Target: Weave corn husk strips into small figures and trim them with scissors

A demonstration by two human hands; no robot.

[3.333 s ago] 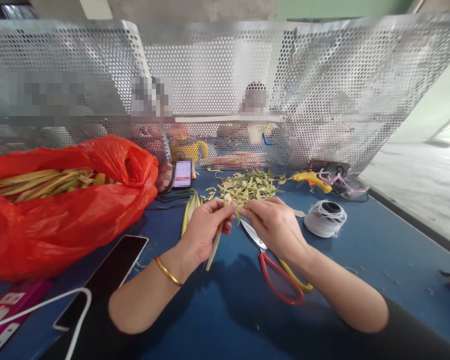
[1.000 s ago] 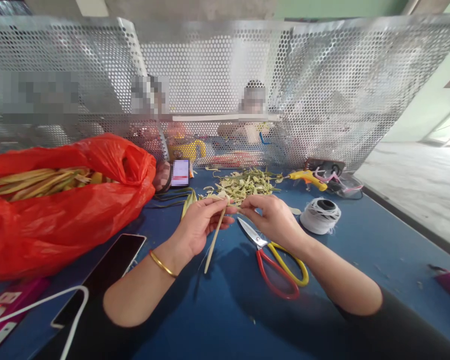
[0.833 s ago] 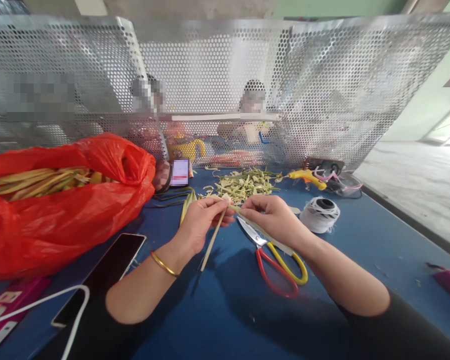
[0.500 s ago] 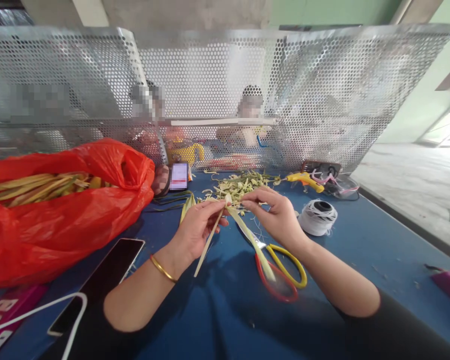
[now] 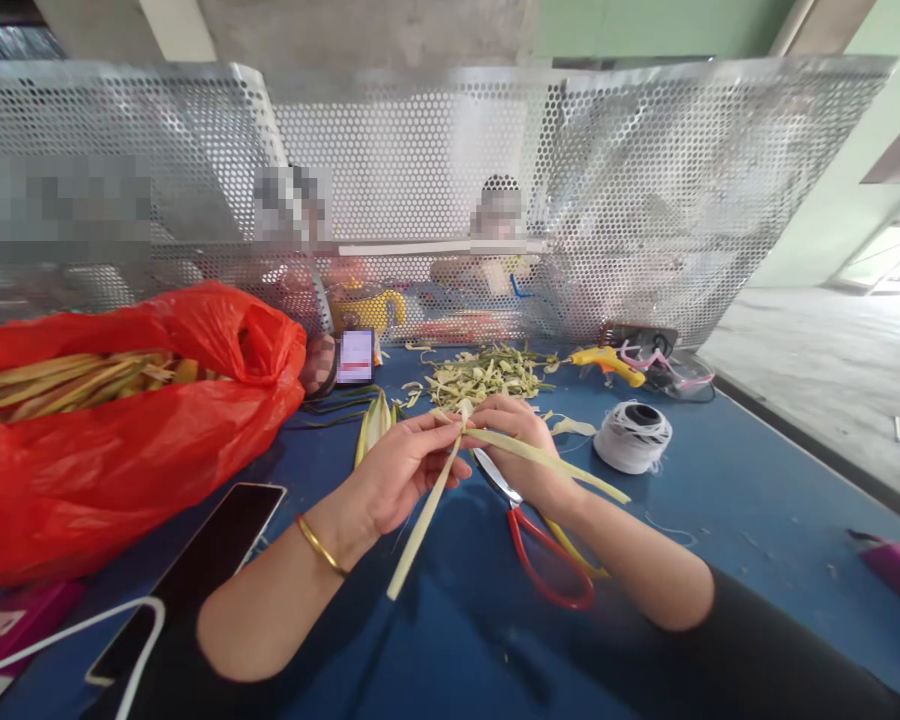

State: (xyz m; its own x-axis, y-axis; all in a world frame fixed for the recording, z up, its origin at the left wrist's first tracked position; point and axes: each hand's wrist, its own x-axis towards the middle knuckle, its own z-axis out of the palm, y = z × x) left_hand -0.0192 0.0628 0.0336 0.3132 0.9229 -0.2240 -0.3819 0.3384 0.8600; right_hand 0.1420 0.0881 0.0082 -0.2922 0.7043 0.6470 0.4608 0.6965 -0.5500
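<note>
My left hand [image 5: 412, 468] is closed, its thumb and fingers pinching a pale green leaf strip [image 5: 424, 530] that hangs down toward me. Another long strip [image 5: 562, 463] leaves the same pinch point and lies across the back of my right hand [image 5: 523, 445]. The fingers of that hand are closed at the point where the strips meet, touching the left fingertips; a small pale knot or fold [image 5: 465, 410] sticks up there. Below my right hand lie scissors [image 5: 496, 478] with red and yellow handles, partly covered by the wrist.
Leaf scraps [image 5: 487, 375] are heaped beyond my hands. A red plastic bag [image 5: 157, 480] of leaf strips and a dark phone [image 5: 202, 560] lie left. White thread [image 5: 633, 438] and a yellow glue gun [image 5: 607, 364] are right. A perforated metal screen [image 5: 405, 150] stands behind, people beyond it.
The second strip, which hung down over the scissors, has swung right across my right hand. My right hand has moved left and down, up against my left fingertips.
</note>
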